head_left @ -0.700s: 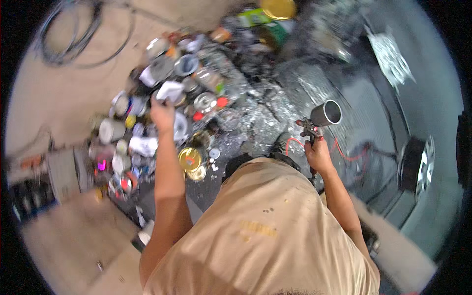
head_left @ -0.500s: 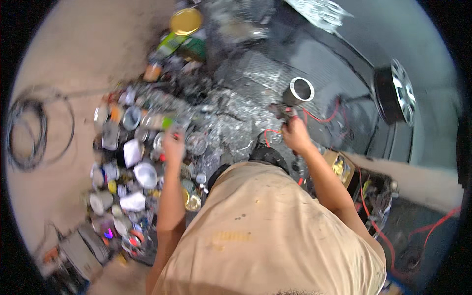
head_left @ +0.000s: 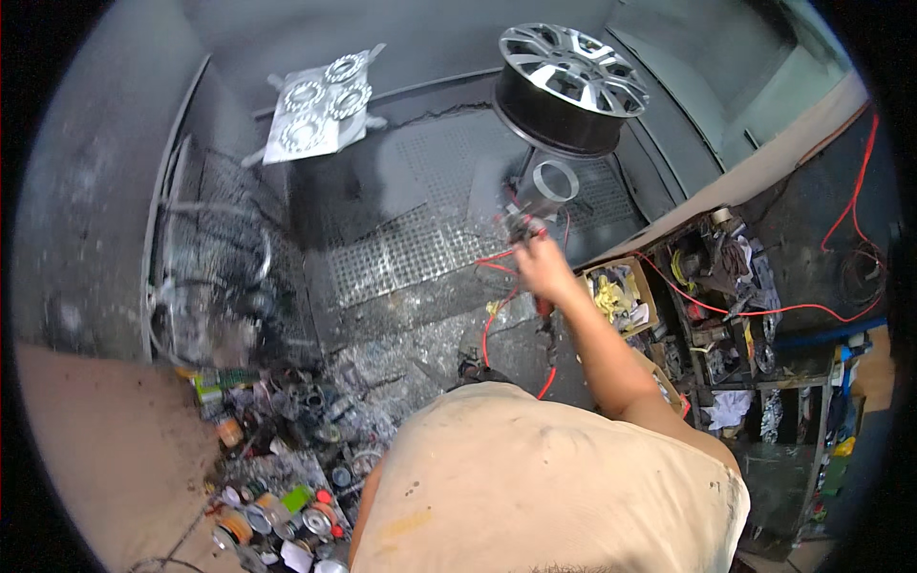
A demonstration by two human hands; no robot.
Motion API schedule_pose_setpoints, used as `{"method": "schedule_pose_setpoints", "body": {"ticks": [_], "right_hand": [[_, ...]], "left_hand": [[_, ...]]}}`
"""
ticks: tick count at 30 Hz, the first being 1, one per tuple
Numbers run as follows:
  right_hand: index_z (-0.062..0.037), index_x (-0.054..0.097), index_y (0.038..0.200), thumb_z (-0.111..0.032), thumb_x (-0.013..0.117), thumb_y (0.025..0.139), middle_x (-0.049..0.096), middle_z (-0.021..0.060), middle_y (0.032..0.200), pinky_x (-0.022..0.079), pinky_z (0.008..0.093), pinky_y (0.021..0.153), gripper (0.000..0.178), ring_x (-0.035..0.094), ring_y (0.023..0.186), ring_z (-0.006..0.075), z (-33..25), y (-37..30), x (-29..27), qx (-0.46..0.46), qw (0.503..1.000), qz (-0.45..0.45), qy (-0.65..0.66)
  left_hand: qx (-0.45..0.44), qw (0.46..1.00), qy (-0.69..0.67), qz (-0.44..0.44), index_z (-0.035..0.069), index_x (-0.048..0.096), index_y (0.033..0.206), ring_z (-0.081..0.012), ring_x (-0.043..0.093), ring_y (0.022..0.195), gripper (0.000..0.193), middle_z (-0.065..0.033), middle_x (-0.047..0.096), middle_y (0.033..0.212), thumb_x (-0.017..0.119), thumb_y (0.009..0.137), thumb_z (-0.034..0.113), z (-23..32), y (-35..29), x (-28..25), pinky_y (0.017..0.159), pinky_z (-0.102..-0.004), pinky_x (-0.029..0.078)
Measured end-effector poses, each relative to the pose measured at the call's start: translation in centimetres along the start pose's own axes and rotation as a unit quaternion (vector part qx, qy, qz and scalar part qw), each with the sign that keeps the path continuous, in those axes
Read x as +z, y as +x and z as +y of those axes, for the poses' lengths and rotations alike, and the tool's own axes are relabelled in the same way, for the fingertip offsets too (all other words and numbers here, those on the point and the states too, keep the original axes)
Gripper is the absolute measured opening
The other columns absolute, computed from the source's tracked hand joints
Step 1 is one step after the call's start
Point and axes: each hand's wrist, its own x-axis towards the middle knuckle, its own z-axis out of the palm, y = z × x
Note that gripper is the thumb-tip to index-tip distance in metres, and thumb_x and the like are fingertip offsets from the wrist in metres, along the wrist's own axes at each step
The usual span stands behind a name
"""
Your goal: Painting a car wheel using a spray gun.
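i hold the spray gun [head_left: 531, 212] up in my right hand [head_left: 546, 268], fingers wrapped tight around its handle. its open cup is on top. the gun is out in front of me, just below the shiny wheel [head_left: 570, 84] that stands over the metal grate floor [head_left: 420, 239]. i think i am getting ready to spray. next i must aim the tip at the wheel and squeeze softly. my left hand is hidden, so i cannot tell about it.
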Motion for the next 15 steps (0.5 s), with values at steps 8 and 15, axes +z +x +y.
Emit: {"method": "schedule_pose_setpoints", "body": {"ticks": [8,15], "right_hand": [[0.0009,0.063,0.099,-0.014,0.051,0.091,0.066,0.0216,0.085,0.05,0.0436,0.07,0.02,0.066,0.076,0.0364,9.3,17.2,-18.8,0.054,0.962,0.225,-0.143],[0.0016,0.063,0.097,-0.012,0.048,0.09,0.064,0.0185,0.076,0.049,0.0418,0.069,0.021,0.063,0.073,0.033,14.9,21.0,-23.4,0.165,0.959,0.219,-0.073]], "left_hand": [[-0.07,0.992,0.097,-0.045,0.007,0.064,0.118,-0.0356,0.063,0.105,0.04,-0.0217,0.064,0.115,0.06,0.088,0.033,8.9,12.7,-5.6,0.089,-0.0422,0.049],[0.166,0.983,0.081,-0.018,0.002,0.07,0.1,-0.0292,0.067,0.083,0.019,-0.0197,0.069,0.096,0.067,0.085,0.014,35.3,27.9,-15.0,0.075,-0.0368,0.051]]}}
